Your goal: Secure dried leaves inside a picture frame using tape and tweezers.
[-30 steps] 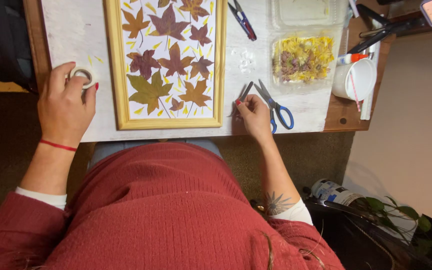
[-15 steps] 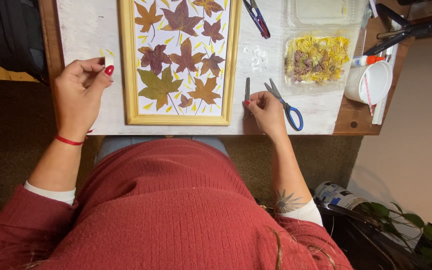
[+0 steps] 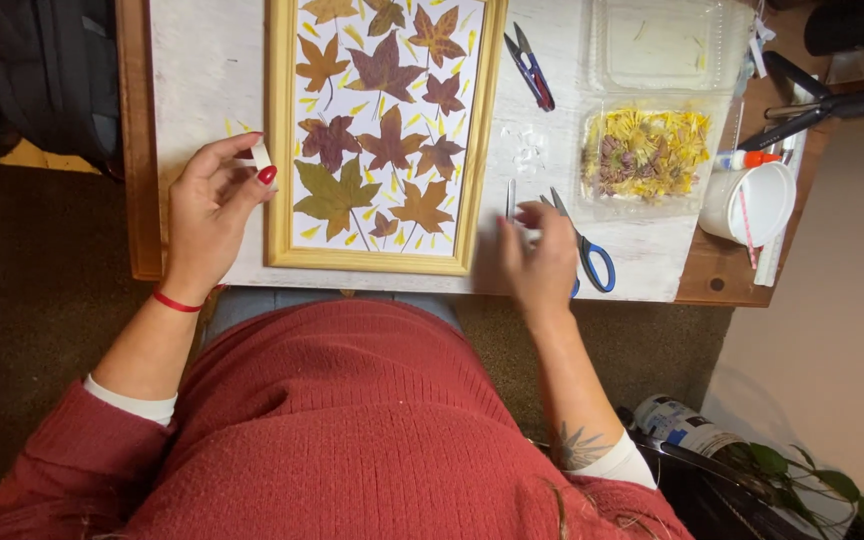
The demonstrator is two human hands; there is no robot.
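Fingers [image 3: 264, 172] of the left hand [image 3: 207, 205] pinch a small white tape roll [image 3: 260, 155], left of the gold frame [image 3: 384, 135].
Right hand [image 3: 537, 255], blurred right of that frame, hovers over tweezers [image 3: 511, 198] beside blue-handled scissors [image 3: 584, 245]; grasp indeterminate.

On the desk [image 3: 202, 70] before you, the framed leaf picture [image 3: 382, 130] lies centre. Your left hand [image 3: 210, 205] sits just left of it; your right hand [image 3: 537, 255] sits right, beside the scissors [image 3: 582, 245]. Behind those lies the tray of dried flowers [image 3: 647, 150], the cup [image 3: 749, 203] further right.

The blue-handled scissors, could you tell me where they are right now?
In the head view, the blue-handled scissors lie on the white table, just right of the right hand.
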